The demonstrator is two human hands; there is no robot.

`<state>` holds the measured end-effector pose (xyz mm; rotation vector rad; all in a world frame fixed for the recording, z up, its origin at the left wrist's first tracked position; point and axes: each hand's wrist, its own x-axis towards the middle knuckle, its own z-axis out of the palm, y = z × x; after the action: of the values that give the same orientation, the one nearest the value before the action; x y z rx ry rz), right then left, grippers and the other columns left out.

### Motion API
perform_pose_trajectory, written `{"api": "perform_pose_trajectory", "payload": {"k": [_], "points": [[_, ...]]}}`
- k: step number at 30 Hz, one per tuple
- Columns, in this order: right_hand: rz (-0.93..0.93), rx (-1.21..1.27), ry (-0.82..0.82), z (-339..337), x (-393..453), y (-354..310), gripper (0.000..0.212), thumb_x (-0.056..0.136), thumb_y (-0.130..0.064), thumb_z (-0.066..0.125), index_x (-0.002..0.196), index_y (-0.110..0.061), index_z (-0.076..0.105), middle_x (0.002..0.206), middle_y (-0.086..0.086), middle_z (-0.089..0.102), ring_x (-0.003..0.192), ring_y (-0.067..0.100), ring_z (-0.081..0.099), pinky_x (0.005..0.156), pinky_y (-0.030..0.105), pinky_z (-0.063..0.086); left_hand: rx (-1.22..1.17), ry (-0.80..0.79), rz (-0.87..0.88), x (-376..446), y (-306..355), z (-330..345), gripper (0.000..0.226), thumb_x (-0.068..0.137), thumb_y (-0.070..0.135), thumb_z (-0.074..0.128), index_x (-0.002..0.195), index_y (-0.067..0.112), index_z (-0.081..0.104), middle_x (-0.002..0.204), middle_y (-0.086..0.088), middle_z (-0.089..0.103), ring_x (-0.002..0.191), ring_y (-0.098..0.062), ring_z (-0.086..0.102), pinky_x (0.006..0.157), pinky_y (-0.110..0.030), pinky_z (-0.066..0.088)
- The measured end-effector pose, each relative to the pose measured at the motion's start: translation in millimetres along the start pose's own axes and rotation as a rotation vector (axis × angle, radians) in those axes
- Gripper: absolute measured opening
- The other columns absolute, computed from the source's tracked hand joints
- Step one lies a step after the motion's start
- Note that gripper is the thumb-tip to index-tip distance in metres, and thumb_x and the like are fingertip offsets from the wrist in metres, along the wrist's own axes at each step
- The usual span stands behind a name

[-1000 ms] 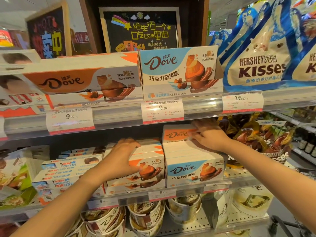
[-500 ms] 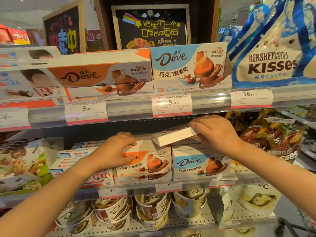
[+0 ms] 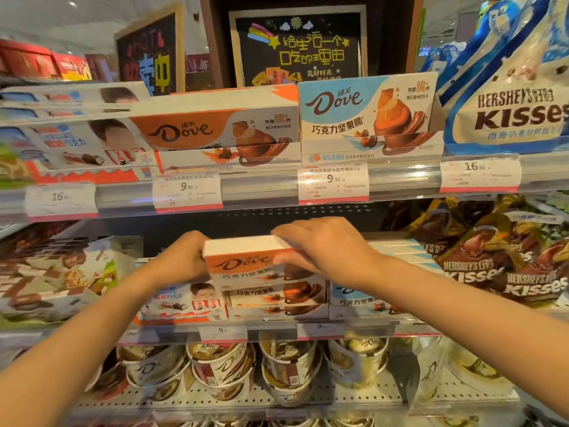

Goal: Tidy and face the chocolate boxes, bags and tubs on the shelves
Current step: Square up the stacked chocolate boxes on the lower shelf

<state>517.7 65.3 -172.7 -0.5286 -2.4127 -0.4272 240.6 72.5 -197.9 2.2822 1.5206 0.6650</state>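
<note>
Holding: orange Dove box [image 3: 246, 260], front face toward the camera, clasped between both hands on the middle shelf [image 3: 354, 329]
Left hand [image 3: 184, 260]: grip closed on the box's left end
Right hand [image 3: 326, 248]: grip closed over its top right (fingers on the front face)
Beneath: stacked orange Dove boxes [image 3: 277, 300], touching
Beside: blue Dove box [image 3: 360, 300] right, Kinder boxes [image 3: 181, 303] left
Below: Dove tubs [image 3: 221, 365]

White cardboard Dove box with an orange band [image 3: 246, 260]: brown script logo. Upper-shelf light-blue-and-white Dove carton [image 3: 366, 118]: orange-brown chocolate motif. Blue-and-white Hershey's Kisses bag [image 3: 517, 97]: dark brown lettering. Brown-and-gold Kisses bags [image 3: 492, 257]: white lettering. Black chalkboard sign [image 3: 298, 47]: yellow characters, rainbow stripe. White price tags [image 3: 334, 183]: red lower edge.
</note>
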Motion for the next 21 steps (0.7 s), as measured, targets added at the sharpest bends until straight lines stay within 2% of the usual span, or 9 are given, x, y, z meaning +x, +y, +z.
{"api": "perform_pose_trajectory", "payload": {"k": [3,6,8,10,12,14,16,18,21], "points": [[0.054,0.080,-0.017,9,4,-6,0.044,0.090,-0.042,0.054,0.117,-0.008,0.060,0.097,0.008,0.070,0.082,0.029,0.067,0.064,0.041,0.053,-0.102,-0.015,0.015,-5,-2,-5,0.044,0.080,0.006,0.069,0.065,0.048,0.068,0.066,0.018,0.069,0.067,-0.001,0.067,0.058,-0.011,0.047],[0.139,0.106,-0.154,22,2,-3,0.045,0.092,-0.046,0.049,0.122,-0.013,0.053,0.106,0.004,0.067,0.091,0.024,0.064,0.075,0.040,0.051,-0.225,-0.043,-0.059,-6,-8,-3,0.039,0.086,0.010,0.062,0.072,0.045,0.072,0.075,0.014,0.072,0.072,-0.003,0.068,0.056,-0.013,0.049],[0.168,0.059,-0.226,30,-4,4,0.046,0.093,-0.049,0.045,0.123,-0.015,0.052,0.109,0.002,0.065,0.095,0.022,0.063,0.078,0.037,0.049,-0.292,-0.029,-0.094,-4,-13,-2,0.032,0.092,0.015,0.054,0.087,0.038,0.074,0.088,0.008,0.073,0.082,-0.005,0.068,0.068,-0.019,0.050],[0.185,0.026,-0.238,37,-10,9,0.046,0.092,-0.050,0.045,0.121,-0.015,0.052,0.108,0.001,0.065,0.095,0.020,0.063,0.076,0.033,0.048,-0.386,-0.001,-0.106,-3,-15,-1,0.024,0.094,0.028,0.049,0.099,0.028,0.073,0.103,0.003,0.071,0.100,-0.010,0.064,0.089,-0.031,0.047],[0.181,0.032,-0.231,46,-13,11,0.042,0.091,-0.050,0.048,0.113,-0.015,0.054,0.102,0.001,0.065,0.088,0.020,0.062,0.066,0.027,0.042,-0.436,-0.003,-0.100,-5,-11,0,0.038,0.082,0.050,0.054,0.107,0.026,0.068,0.112,0.004,0.068,0.111,-0.014,0.060,0.097,-0.037,0.043],[0.180,0.046,-0.239,54,-13,11,0.038,0.091,-0.050,0.050,0.108,-0.016,0.055,0.099,0.001,0.065,0.085,0.020,0.061,0.062,0.025,0.035,-0.328,-0.044,-0.043,-6,-5,5,0.051,0.069,0.059,0.063,0.112,0.032,0.063,0.115,0.012,0.063,0.113,-0.011,0.057,0.094,-0.033,0.046],[0.190,0.049,-0.260,63,-14,10,0.039,0.091,-0.050,0.049,0.110,-0.016,0.055,0.104,0.002,0.063,0.091,0.020,0.059,0.066,0.025,0.036,-0.187,-0.072,-0.002,-7,1,13,0.055,0.063,0.055,0.073,0.112,0.035,0.058,0.118,0.016,0.058,0.112,-0.009,0.056,0.090,-0.030,0.051],[0.175,0.018,-0.272,71,-17,10,0.043,0.091,-0.049,0.048,0.117,-0.016,0.055,0.112,0.002,0.059,0.101,0.019,0.054,0.077,0.028,0.041,-0.036,-0.067,0.026,-5,4,22,0.047,0.068,0.038,0.078,0.109,0.036,0.055,0.125,0.015,0.050,0.114,-0.007,0.051,0.087,-0.025,0.053],[0.157,0.002,-0.273,78,-20,11,0.043,0.091,-0.047,0.049,0.122,-0.017,0.054,0.117,0.002,0.052,0.106,0.017,0.044,0.086,0.029,0.037,0.147,-0.056,0.083,-4,5,35,0.031,0.079,0.026,0.073,0.102,0.034,0.054,0.135,0.013,0.043,0.123,-0.005,0.042,0.096,-0.022,0.046]]}}
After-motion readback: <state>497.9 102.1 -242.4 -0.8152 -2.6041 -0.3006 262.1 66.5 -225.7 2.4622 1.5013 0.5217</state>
